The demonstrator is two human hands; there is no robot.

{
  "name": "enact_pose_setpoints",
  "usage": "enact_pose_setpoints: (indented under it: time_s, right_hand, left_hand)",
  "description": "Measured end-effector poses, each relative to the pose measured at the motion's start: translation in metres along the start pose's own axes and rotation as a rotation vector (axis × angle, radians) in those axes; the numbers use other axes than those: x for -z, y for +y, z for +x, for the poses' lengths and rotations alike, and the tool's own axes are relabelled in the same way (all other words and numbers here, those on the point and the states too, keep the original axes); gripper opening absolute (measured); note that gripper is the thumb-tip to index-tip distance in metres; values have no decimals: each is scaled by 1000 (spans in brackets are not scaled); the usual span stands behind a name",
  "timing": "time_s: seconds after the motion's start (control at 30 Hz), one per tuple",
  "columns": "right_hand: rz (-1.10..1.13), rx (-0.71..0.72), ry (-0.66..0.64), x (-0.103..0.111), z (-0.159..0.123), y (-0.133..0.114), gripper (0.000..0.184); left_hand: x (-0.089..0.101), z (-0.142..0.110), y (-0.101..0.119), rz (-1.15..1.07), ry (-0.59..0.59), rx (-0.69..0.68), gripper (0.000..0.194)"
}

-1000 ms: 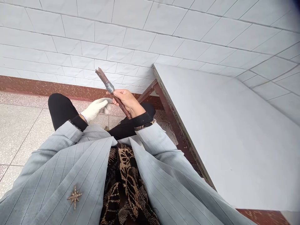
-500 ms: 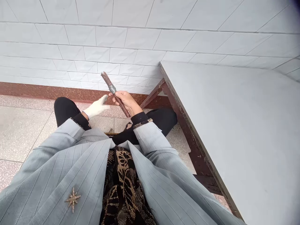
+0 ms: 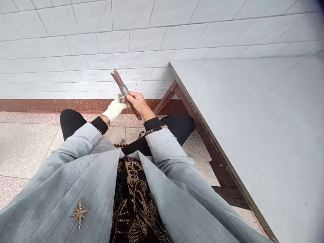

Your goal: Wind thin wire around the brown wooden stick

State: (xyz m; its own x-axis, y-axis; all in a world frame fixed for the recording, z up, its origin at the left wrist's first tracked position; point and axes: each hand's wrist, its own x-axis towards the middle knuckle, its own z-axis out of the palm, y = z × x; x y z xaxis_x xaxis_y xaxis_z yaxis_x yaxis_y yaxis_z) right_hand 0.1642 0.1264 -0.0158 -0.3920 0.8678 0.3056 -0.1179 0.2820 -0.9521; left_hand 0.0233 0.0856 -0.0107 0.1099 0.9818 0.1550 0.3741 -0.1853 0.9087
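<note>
While the bare right hand (image 3: pixel 139 103) pinches a reddish-brown, round, apparently wooden stick (image 3: pixel 117 77) between thumb and fingers, just below a band of wound silvery wire (image 3: pixel 124 89), the stick stands aslant between two black-trousered knees (image 3: pixel 72 123), ragged end uppermost. The left hand (image 3: pixel 115 107), in a white fabric glove (image 3: pixel 112 112), is beside the right hand's fingers; whether it grips anything, I cannot tell. I judge the stick stiff, light enough for one hand, and rough rather than slippery; its ragged end may splinter. The plain shaft below the wire appears the sound hold. Count: one stick, one wire band, two hands, one glove; farther out, one gold-coloured, star-shaped brooch (image 3: pixel 79 214), one flat-topped, pale grey table (image 3: pixel 248 118), one white tiled wall (image 3: pixel 136 13).
</note>
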Motion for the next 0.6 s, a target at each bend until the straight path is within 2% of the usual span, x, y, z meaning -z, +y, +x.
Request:
enact_pose_setpoints:
  time_s: [0.07,0.13,0.23,0.3,0.37,0.43,0.5,0.6]
  right_hand:
    - [65,-47,-5,2,-2,5,19]
    - [106,-127,-22,7,-3,9,21]
    - [150,-236,-50,16,-4,13,23]
    - [129,-284,-80,19,-6,16,23]
    - [-1,-322,-105,19,-7,20,22]
    - [-243,-336,-124,18,-8,24,19]
    - [-517,-294,-147,16,-8,28,18]
    - [-830,-250,-204,17,-7,33,21]
  left_hand:
    - [-12,-7,-18,-106,-8,29,37]
    - [-14,-17,-34,-155,2,20,29]
    - [1,-31,-58,-103,-1,-25,24]
    - [17,-36,-72,44,24,7,24]
    - [31,-40,-83,243,23,8,25]
    - [39,-44,-90,392,-93,27,30]
    - [40,-49,-91,550,-271,-8,32]
    - [34,-57,-78,829,-498,-103,32]
